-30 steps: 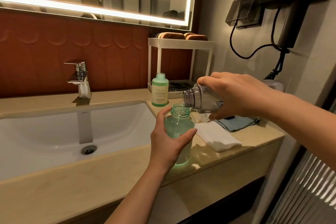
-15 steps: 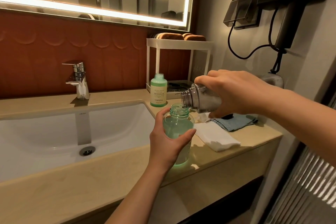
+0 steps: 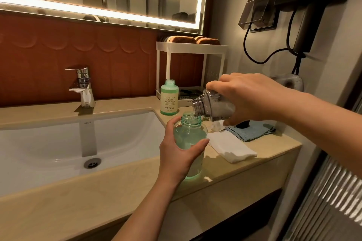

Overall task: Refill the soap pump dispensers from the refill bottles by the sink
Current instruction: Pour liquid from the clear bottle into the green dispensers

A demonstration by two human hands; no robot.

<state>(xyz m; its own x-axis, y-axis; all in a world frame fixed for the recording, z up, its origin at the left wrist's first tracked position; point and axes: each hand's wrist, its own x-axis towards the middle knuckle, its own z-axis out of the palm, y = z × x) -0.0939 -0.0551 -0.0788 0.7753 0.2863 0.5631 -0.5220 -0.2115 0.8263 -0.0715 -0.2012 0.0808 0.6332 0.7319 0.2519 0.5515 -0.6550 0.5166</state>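
Left hand: the left hand (image 3: pixel 174 156), in the lower middle of the frame, has fingers and thumb curled round the dispenser (image 3: pixel 191 136). This probably keeps it steady for the pour.
Dispenser place: upright on the counter (image 3: pixel 274 148), just right of the sink (image 3: pixel 58 143).
Right hand: the right hand (image 3: pixel 248 98) grips the refill bottle (image 3: pixel 215 106) from above. The bottle is tipped almost level, with its mouth just over the open neck so the soap falls inside.
Dispenser look: translucent green, pump off, threaded neck; pale green liquid seems to fill most of it.
Refill bottle look: clear and greyish; I cannot tell if liquid flows.
Behind: an uncapped green bottle (image 3: pixel 169 100) waits, apart.
White cloth (image 3: pixel 233 146): just beside the dispenser, probably for drips.
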